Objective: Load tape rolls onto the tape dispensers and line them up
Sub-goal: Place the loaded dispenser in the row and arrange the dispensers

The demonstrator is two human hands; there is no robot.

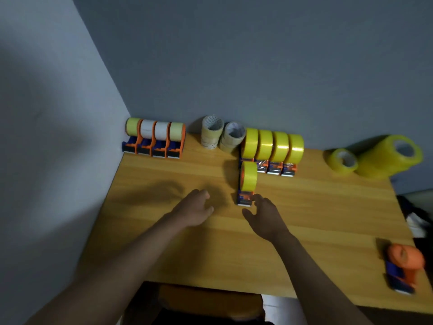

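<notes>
loaded: four dispensers (153, 143) in corner row, four yellow-roll dispensers (273, 153) at wall. fifth yellow-roll dispenser (247, 184) stands forward, unaligned. empty dispenser (404, 268) remains. left hand (195, 208), right hand (262, 213): relaxed, holding nothing.

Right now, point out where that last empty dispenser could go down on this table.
Bare wood lies between the left row of dispensers and the left hand, and right of the right hand, below the yellow row. The back edge is crowded: clear rolls, both rows, spare yellow rolls. The empty dispenser lies near the right edge.
</notes>
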